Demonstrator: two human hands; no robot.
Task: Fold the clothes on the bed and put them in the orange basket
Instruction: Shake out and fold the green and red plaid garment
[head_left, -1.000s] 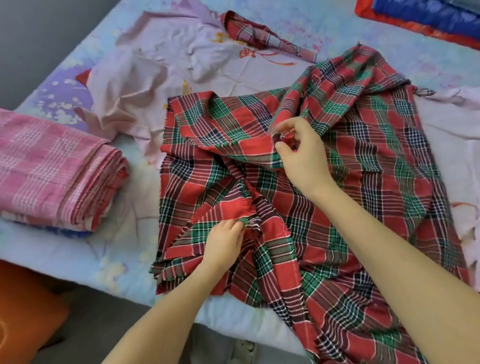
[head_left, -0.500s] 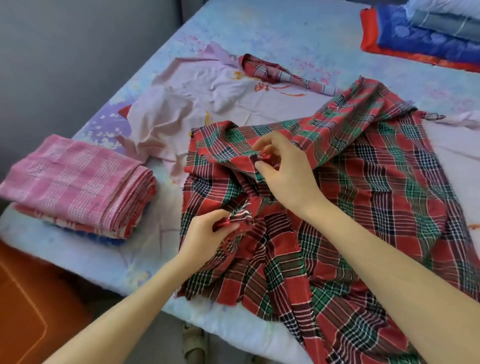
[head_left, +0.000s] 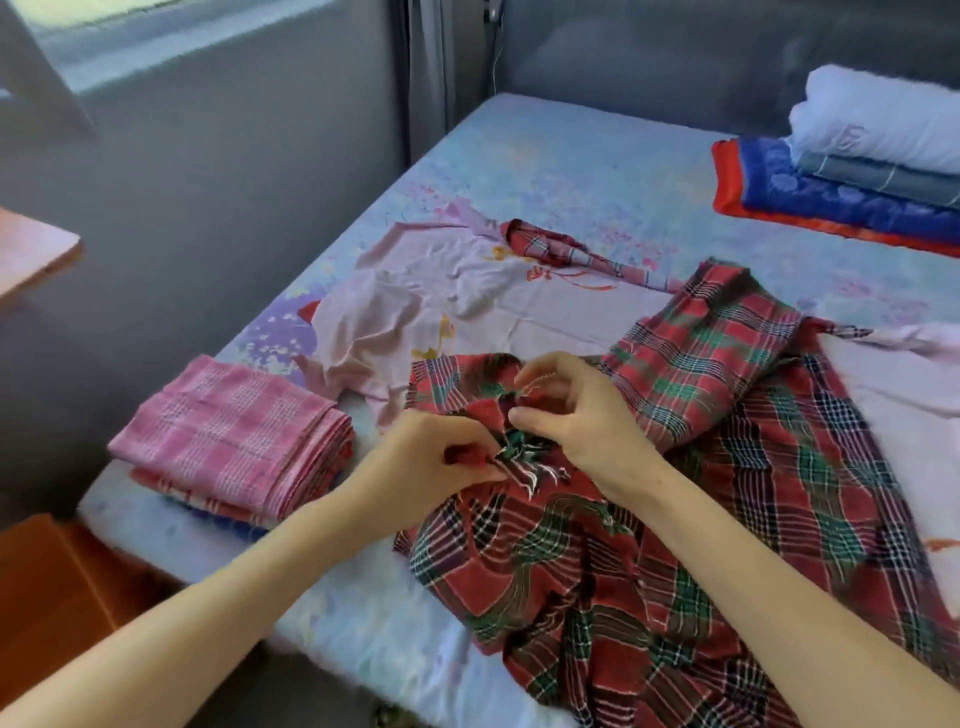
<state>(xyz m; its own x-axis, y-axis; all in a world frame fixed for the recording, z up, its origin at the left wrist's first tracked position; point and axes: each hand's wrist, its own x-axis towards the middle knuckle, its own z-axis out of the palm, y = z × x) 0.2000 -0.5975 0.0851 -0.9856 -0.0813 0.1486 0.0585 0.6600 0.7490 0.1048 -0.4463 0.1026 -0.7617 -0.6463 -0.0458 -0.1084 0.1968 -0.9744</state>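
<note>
Left hand (head_left: 441, 457) & right hand (head_left: 571, 423) each pinched an edge of the red plaid cloth (head_left: 753, 467), bunched beneath them on the bed (head_left: 571, 171). Fold prob. just starting; next: align corners, pull taut.

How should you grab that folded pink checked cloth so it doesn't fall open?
Come from the side facing the red plaid cloth, where the layer edges of the folded pink checked cloth show. Slide fingers underneath, thumb on top, and pinch the whole stack; lifting only the top layer would probably unfold it.
</note>
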